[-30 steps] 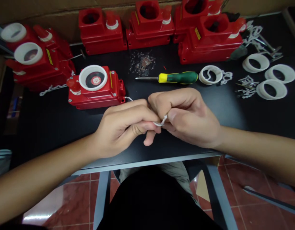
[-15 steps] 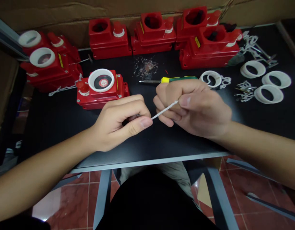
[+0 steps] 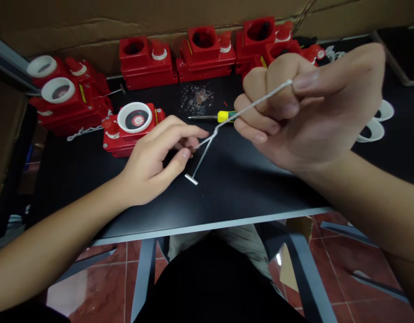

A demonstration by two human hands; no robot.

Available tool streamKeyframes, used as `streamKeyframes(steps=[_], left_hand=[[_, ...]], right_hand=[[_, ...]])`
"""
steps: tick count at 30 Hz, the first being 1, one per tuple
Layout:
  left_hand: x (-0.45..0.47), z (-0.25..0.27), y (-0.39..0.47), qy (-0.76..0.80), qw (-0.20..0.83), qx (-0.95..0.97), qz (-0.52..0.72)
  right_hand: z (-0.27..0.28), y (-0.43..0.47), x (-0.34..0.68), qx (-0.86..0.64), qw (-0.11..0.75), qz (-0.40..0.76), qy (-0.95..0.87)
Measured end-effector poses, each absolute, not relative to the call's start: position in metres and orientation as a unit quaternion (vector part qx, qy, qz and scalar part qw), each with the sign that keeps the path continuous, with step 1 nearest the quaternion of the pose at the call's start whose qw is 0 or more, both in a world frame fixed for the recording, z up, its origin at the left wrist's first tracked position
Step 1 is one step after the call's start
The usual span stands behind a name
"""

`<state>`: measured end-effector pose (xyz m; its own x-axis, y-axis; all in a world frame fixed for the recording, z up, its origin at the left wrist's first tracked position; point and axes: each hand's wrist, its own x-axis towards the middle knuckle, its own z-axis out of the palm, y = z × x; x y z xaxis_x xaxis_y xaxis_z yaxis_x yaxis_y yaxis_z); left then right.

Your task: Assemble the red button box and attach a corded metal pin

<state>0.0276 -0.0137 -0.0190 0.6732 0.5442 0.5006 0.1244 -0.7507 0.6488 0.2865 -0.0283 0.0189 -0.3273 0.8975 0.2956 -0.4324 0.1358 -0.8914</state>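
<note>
My right hand [image 3: 314, 103] is raised over the table's right half, its thumb and forefinger pinching a white cord [image 3: 254, 105]. The cord slants down leftwards to a small knot, and its other stretch reaches the fingertips of my left hand [image 3: 159, 157]. There the curled fingers close around the cord, partly hidden behind the forefinger and thumb. From the knot hangs a thin metal T-bar [image 3: 192, 179], its crosspiece lowest. Just beyond my left hand sits a red housing [image 3: 117, 146] with a white ring [image 3: 134, 117] on top.
More red housings stand along the back, one [image 3: 148, 67] near the cardboard wall [image 3: 75, 22], and others [image 3: 68, 119] at the left. A screwdriver [image 3: 223, 116] lies near scattered shavings [image 3: 197, 99]. Loose white rings [image 3: 373, 131] lie at the right, partly behind my right hand.
My right hand has risen and moved right, drawing out a longer stretch of cord. The T-bar and knot have come into view below. My left hand has shifted slightly left, its forefinger and thumb apart.
</note>
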Motion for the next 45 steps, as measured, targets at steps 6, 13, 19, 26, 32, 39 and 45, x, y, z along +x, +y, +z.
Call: streamKeyframes(steps=[6,13,19,26,32,39,45], left_hand=[[0.028,-0.016,-0.019,0.221,0.316,0.861,0.332],[0.028,-0.009,-0.020,0.227,0.349,0.823,0.387],[0.030,-0.004,-0.023,0.254,0.397,0.792,0.388],[0.031,-0.009,-0.029,0.262,0.421,0.761,0.418],[0.034,-0.019,-0.027,0.242,0.483,0.717,0.441],[0.035,-0.019,-0.025,0.247,0.513,0.711,0.412],[0.034,-0.016,-0.027,0.288,0.515,0.715,0.375]], right_hand=[[0.010,-0.019,0.290,-0.202,0.492,0.638,-0.557],[-0.009,-0.022,0.282,-0.279,0.444,0.593,-0.612],[-0.007,-0.021,0.283,-0.317,0.398,0.539,-0.672],[-0.008,-0.024,0.278,-0.288,0.356,0.521,-0.720],[-0.009,-0.027,0.280,-0.313,0.358,0.476,-0.739],[-0.004,-0.038,0.278,-0.284,0.465,0.345,-0.764],[-0.004,-0.038,0.285,-0.268,0.396,0.050,-0.877]])
